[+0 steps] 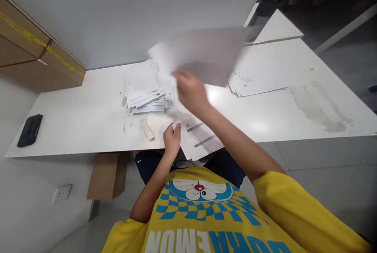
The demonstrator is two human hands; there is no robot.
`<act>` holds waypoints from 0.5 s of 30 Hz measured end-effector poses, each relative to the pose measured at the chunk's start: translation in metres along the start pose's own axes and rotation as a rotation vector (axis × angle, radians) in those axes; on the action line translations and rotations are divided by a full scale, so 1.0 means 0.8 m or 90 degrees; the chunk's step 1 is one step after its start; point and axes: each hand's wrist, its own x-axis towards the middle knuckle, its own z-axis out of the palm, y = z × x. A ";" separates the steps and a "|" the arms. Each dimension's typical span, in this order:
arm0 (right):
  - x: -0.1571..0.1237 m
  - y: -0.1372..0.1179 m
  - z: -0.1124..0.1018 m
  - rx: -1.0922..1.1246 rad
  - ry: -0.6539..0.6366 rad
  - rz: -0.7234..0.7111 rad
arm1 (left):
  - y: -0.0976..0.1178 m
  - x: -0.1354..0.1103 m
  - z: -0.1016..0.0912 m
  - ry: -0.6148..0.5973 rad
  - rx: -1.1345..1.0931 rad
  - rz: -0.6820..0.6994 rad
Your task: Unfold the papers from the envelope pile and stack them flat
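Note:
My right hand is raised over the table and grips a sheet of paper by its near left edge; the sheet is blurred by motion. Near the front edge of the table, my left hand pinches the left corner of some printed sheets, thumb on top. These sheets overhang the edge a little. An uneven stack of papers lies beyond my left hand. Between that stack and my left hand rests a cream-coloured stapler-like object, which neither hand touches.
Another pile of papers lies on the white table at right, beside a greyish stain. A black box-shaped device sits at far left. Cardboard boxes stand at the back left, against a grey panel.

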 end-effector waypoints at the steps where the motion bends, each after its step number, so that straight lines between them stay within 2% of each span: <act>1: 0.020 -0.010 0.023 -0.038 -0.043 -0.021 | 0.000 0.003 0.001 0.004 0.005 0.001; 5: 0.066 -0.030 0.117 -0.189 -0.264 -0.092 | 0.001 0.006 0.001 -0.001 0.046 -0.006; 6: 0.069 -0.030 0.134 -0.202 -0.295 -0.100 | 0.001 0.006 0.000 -0.003 0.051 -0.007; 8: 0.066 -0.023 0.152 -0.175 -0.297 -0.111 | 0.000 0.005 -0.001 -0.004 0.047 0.000; 9: 0.058 -0.015 0.152 -0.139 -0.276 -0.118 | -0.001 0.005 -0.003 0.001 0.040 0.008; 11: 0.030 0.010 0.132 -0.053 -0.215 -0.123 | -0.004 0.004 -0.005 0.014 0.023 0.021; 13: -0.015 0.046 0.090 0.014 -0.163 -0.081 | -0.006 0.003 -0.006 0.019 0.001 0.024; 15: -0.070 0.087 0.037 0.047 -0.102 0.024 | -0.004 0.003 -0.007 0.005 -0.025 0.025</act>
